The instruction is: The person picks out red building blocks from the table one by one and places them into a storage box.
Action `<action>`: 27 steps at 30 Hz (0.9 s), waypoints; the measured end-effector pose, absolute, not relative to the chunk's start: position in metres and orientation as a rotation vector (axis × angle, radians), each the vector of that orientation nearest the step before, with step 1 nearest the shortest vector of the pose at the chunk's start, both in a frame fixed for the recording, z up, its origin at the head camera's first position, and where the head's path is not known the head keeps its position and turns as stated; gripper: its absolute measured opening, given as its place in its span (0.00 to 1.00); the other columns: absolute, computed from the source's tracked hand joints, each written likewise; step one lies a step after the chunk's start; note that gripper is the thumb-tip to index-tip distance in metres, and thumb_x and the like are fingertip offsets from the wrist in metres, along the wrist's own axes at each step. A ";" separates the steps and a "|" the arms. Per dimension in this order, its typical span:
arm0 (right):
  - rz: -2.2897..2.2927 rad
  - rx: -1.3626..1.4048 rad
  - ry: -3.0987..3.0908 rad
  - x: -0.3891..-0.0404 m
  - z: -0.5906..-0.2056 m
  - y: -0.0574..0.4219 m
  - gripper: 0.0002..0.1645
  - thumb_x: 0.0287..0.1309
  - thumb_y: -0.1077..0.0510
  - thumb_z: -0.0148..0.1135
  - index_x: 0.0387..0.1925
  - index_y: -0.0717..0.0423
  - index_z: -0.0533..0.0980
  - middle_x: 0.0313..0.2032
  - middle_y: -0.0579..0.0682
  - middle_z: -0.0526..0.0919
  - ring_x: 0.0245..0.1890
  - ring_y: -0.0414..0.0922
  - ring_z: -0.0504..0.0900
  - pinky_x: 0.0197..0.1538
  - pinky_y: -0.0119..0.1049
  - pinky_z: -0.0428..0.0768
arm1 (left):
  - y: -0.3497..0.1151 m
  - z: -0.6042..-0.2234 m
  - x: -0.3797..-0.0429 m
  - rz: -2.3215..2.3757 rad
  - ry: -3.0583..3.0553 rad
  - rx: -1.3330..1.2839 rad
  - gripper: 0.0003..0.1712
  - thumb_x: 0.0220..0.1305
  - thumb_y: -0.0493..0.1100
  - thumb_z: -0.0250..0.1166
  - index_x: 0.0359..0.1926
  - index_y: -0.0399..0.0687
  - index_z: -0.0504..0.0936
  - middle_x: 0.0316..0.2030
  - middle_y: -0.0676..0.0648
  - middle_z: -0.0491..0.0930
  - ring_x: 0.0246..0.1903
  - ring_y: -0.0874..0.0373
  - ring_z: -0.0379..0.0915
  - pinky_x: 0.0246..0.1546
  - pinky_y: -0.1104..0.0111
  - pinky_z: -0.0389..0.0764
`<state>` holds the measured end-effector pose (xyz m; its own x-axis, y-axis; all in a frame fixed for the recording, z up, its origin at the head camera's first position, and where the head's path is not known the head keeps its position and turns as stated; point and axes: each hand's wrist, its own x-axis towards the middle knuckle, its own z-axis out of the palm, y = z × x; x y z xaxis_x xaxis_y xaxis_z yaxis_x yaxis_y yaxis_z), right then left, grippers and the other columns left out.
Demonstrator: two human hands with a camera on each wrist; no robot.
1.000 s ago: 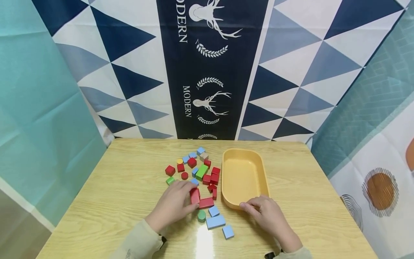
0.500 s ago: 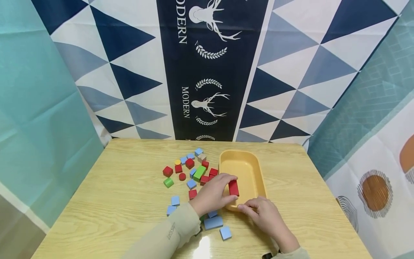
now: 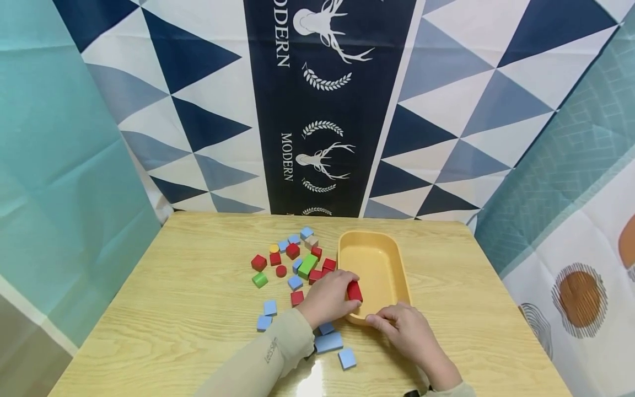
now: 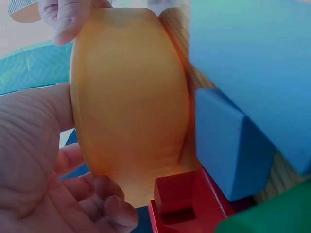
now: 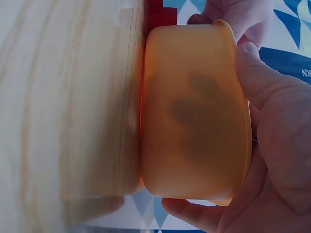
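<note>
My left hand [image 3: 324,298] holds a red rectangular block [image 3: 354,292] between thumb and fingers, at the left front part of the yellow plastic tray [image 3: 404,275]. Whether the block touches the tray floor, I cannot tell. At the tray's front edge, my right hand [image 3: 409,331] pinches the rim, with its thumb on top. The tray's outer wall [image 4: 131,87] fills the middle of the left wrist view, where the held block is hidden. In the right wrist view, the right thumb [image 5: 257,73] lies along the rim and dark shadows show through the wall.
Left of the tray lie loose blocks: several red ones [image 3: 259,262], a green bar [image 3: 308,266], a green cylinder [image 3: 259,280] and a yellow disc [image 3: 274,248]. Blue blocks [image 3: 329,343] lie near the left wrist. Patterned cloth [image 3: 317,110] hangs behind the table.
My left hand has picked up a red block from the pile and carried it right to the tray, then shifted slightly lower. The right hand stays on the rim.
</note>
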<state>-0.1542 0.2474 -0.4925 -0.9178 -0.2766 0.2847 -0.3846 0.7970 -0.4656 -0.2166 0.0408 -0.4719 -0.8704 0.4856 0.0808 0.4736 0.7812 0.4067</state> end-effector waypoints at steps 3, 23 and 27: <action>0.788 0.504 -2.801 -0.154 -0.493 0.247 0.13 0.57 0.38 0.67 0.21 0.32 0.84 0.24 0.26 0.80 0.27 0.32 0.72 0.29 0.33 0.76 | 0.042 -0.472 -0.217 0.665 2.913 0.754 0.30 0.58 0.57 0.71 0.60 0.54 0.78 0.55 0.52 0.77 0.48 0.61 0.70 0.51 0.62 0.78; 0.790 0.488 -2.806 -0.153 -0.493 0.246 0.13 0.57 0.37 0.67 0.21 0.33 0.83 0.24 0.25 0.81 0.27 0.32 0.72 0.30 0.34 0.76 | 0.036 -0.473 -0.211 0.699 2.992 0.757 0.25 0.62 0.57 0.67 0.57 0.54 0.79 0.56 0.52 0.75 0.52 0.58 0.69 0.53 0.60 0.78; 0.790 0.504 -2.779 -0.153 -0.492 0.246 0.12 0.56 0.39 0.68 0.20 0.32 0.83 0.25 0.25 0.81 0.27 0.32 0.72 0.29 0.34 0.76 | 0.023 -0.468 -0.212 0.783 3.072 0.710 0.26 0.64 0.56 0.67 0.59 0.52 0.77 0.59 0.50 0.73 0.55 0.56 0.67 0.55 0.56 0.76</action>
<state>-0.1530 0.2463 -0.4924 -0.9200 -0.2660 0.2878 -0.3776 0.7981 -0.4694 -0.2115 0.0234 -0.4685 -0.8990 0.3862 0.2065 0.4379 0.7889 0.4311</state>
